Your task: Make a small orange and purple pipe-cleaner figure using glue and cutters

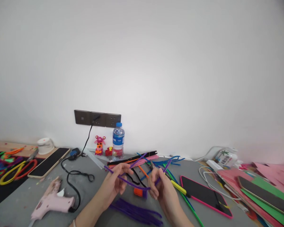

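My left hand point(115, 180) is closed on a purple pipe cleaner point(137, 186) that sags across to my right hand point(160, 186). The fingers of my right hand are curled around purple pipe cleaner too, with an end sticking up above them. Whether this is one strand or several, I cannot tell. Behind and below the sagging stretch is a small orange and purple coiled piece point(138, 192). A bundle of purple pipe cleaners point(137, 212) lies on the table between my forearms. Yellow-handled pliers point(178, 187) lie beside my right hand, partly hidden by it.
Loose blue pipe cleaners point(167, 162) and other colours spread behind my hands, near a water bottle point(118, 142). A pink glue gun point(52, 203) with a black cord lies left. A pink-edged tablet point(205, 196) and coloured sheets point(265, 201) lie right. Scissors point(26, 167) are far left.
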Demonstrator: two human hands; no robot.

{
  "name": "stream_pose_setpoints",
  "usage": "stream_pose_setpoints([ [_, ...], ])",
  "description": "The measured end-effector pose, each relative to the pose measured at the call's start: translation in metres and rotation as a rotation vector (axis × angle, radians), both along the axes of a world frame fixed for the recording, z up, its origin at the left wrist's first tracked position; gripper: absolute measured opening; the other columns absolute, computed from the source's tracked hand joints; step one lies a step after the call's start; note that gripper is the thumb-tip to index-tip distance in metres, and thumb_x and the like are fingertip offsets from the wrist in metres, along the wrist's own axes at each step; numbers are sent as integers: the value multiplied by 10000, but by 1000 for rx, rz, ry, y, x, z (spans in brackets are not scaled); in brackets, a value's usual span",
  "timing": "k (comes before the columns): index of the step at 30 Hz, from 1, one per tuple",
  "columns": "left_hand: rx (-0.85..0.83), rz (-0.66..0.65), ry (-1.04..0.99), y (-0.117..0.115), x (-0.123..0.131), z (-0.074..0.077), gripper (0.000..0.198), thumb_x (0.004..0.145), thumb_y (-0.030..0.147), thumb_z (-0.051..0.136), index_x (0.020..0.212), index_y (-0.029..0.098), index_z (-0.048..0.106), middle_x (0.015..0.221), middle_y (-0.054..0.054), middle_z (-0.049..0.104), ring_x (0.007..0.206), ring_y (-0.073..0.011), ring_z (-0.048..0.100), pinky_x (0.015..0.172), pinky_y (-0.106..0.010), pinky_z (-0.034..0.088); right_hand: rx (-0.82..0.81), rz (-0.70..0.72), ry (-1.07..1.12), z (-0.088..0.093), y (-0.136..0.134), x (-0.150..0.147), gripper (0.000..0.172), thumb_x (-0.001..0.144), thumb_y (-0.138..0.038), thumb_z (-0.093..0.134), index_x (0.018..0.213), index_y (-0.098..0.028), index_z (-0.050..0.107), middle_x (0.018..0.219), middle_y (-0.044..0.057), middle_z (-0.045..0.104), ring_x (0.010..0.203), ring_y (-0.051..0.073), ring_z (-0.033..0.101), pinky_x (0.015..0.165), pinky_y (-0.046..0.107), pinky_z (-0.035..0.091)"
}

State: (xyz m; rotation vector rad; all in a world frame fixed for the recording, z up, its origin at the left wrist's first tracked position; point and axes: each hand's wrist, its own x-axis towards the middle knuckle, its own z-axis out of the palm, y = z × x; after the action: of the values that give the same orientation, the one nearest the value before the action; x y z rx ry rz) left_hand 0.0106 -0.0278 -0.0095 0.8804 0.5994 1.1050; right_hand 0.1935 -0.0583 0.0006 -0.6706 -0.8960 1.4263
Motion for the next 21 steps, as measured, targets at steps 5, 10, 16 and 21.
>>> stream_pose_setpoints([
  [5,-70,71,-137,3,-5,7,334,755,463,714,904,175,634,489,111,409,314,4,230,325,-125,219,-30,148,-80,-1,-1,0,492,822,-625,535,585,-202,453,342,-129,225,326,37,95,331,160,128],
  [10,-89,118,-174,3,-3,10,387,678,372,804,966,149,672,708,30,582,514,-40,515,438,-129,429,-123,381,-54,-4,-3,-3,528,781,-682,510,571,-201,455,326,-128,245,308,31,48,292,149,54],
  [16,-8,-147,54,-5,3,1,391,762,389,723,1068,160,646,619,17,621,360,-44,443,346,-157,379,-89,580,-202,-19,-8,-9,619,774,-739,355,493,-198,463,291,-88,306,226,44,155,265,187,69],
  [21,36,-337,163,-12,6,-5,433,826,449,630,1150,164,599,580,1,645,309,-50,428,319,-151,340,-196,586,-468,-22,-23,-8,557,898,-535,344,545,-157,553,453,-37,433,351,50,276,341,168,155],
])
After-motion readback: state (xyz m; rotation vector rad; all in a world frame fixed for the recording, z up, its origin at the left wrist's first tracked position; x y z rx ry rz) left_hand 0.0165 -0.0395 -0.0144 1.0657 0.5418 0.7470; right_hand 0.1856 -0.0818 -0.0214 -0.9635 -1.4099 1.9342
